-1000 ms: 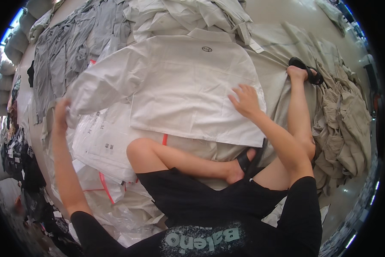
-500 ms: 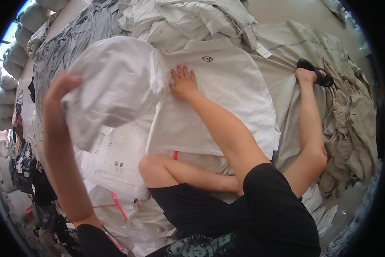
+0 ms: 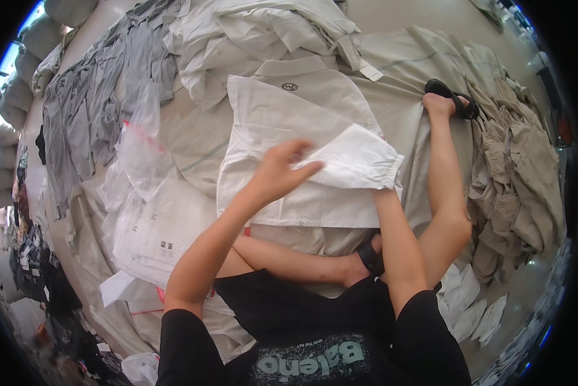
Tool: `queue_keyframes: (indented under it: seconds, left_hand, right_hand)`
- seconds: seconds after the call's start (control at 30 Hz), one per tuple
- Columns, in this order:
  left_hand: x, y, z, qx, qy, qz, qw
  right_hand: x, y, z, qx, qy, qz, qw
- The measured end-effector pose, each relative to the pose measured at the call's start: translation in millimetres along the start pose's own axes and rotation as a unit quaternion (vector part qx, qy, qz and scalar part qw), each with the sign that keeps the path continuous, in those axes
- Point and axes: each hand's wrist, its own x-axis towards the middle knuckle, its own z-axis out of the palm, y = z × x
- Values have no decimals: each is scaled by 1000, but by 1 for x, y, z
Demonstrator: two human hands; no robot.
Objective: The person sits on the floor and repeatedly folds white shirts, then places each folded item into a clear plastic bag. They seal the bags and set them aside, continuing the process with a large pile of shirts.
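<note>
A white collared shirt (image 3: 282, 122) lies front-down on a pale sheet in front of me, its left side folded in. Its right sleeve (image 3: 353, 161) is turned over toward the middle. My left hand (image 3: 279, 170) rests on the shirt at the edge of that sleeve, fingers apart. My right forearm (image 3: 398, 251) runs up to the sleeve, and my right hand is hidden under the cloth there.
Clear plastic bags (image 3: 141, 145) and bagged white garments (image 3: 160, 231) lie to my left, with grey garments (image 3: 89, 109) beyond. A heap of white shirts (image 3: 269, 32) sits ahead, khaki clothing (image 3: 520, 174) to the right. My right leg with a black sandal (image 3: 453, 96) stretches alongside; white cards (image 3: 469, 309) lie near my hip.
My left hand lifted the shirt's left side and folded it inward, then came down at the middle. My right hand left the shirt's centre and the right sleeve now lies folded over it.
</note>
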Motion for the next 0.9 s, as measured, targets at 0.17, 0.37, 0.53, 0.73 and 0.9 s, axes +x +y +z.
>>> queue_keyframes:
  seconds: [0.17, 0.37, 0.53, 0.73, 0.9]
  left_hand:
    - [-117, -85, -14, 403, 32, -67, 912]
    - [-144, -141, 3, 451, 16, -161, 878]
    - [-119, -27, 8, 315, 37, -130, 939]
    - [-81, -57, 52, 237, -94, -50, 966]
    - [21, -124, -5, 277, 174, -9, 945]
  right_hand:
    - [-43, -15, 19, 28, 18, 41, 999]
    - [-20, -23, 12, -408, 86, 39, 908]
    - [-29, -103, 48, -377, 114, -80, 916]
    - [-2, -144, 6, -405, 164, -67, 897]
    - [4, -145, -24, -438, 197, -34, 877]
